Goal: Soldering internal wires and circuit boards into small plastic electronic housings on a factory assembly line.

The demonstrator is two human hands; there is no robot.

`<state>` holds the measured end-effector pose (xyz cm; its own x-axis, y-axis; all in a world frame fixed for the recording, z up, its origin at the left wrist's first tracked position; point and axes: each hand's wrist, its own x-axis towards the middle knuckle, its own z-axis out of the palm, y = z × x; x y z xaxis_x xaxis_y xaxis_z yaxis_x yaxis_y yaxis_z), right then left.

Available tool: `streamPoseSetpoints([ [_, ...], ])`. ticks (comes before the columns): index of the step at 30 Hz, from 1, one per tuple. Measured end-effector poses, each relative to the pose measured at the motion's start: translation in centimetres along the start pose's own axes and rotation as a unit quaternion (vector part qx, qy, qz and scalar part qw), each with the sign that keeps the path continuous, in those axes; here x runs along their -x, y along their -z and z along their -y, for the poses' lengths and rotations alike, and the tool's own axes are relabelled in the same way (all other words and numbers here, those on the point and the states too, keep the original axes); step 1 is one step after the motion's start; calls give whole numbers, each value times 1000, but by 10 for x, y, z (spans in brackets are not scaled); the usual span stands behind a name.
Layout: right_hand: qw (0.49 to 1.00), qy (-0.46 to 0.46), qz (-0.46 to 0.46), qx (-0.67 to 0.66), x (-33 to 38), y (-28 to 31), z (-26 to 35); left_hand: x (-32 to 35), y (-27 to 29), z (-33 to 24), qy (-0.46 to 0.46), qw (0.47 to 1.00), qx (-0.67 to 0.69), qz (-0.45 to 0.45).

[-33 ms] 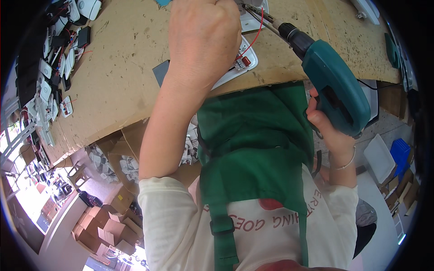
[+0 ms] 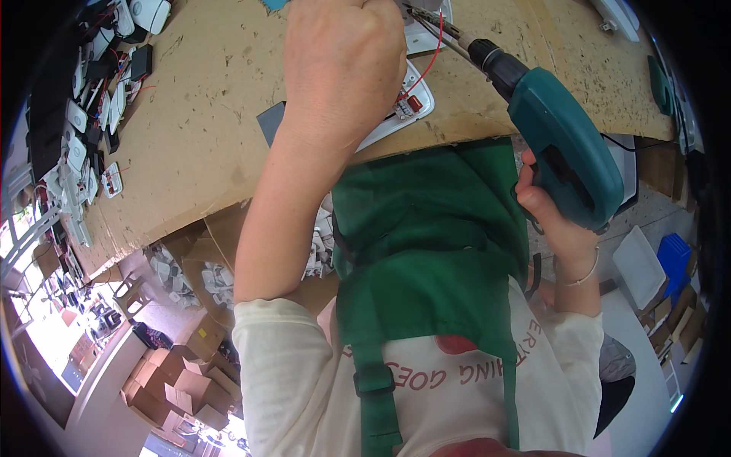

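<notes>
My left hand [image 2: 346,65] is closed over a white plastic housing, knuckles up, and hides whatever its fingers grip. The housing [image 2: 426,99] lies open at the bench's near edge, with a small circuit board [image 2: 409,107] in it. From there a thin red wire [image 2: 436,57] curves up to another white casing part [image 2: 445,15]. In my right hand [image 2: 552,213] is a dark green soldering gun [image 2: 567,137] with a black nose. Its metal tip [image 2: 449,30] reaches over that upper part, to the right of my left hand.
The brown bench top [image 2: 198,114] is worn. A dark flat piece [image 2: 271,122] lies partly under my left wrist. White housings, black blocks and wires [image 2: 114,99] are heaped at the left. Cardboard boxes [image 2: 190,381] stand on the floor. A blue bin [image 2: 673,255] is at the right.
</notes>
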<state>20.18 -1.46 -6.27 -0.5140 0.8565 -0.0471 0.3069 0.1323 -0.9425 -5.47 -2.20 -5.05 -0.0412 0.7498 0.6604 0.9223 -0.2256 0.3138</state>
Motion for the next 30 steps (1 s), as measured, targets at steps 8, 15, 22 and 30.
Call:
streamPoseSetpoints([
  [8,1000,13,1,-7,-2,-3,0,2,0,2,1,1000,-15,5],
  [15,999,19,-12,29,-3,-2,5,1,-1,1,4,1000,-23,1],
  [22,1000,9,-9,25,-1,-2,3,2,-20,14,-48,962,204,-176],
  [30,999,43,-24,8,-1,-4,5,0,1,0,1,1000,-6,-9],
])
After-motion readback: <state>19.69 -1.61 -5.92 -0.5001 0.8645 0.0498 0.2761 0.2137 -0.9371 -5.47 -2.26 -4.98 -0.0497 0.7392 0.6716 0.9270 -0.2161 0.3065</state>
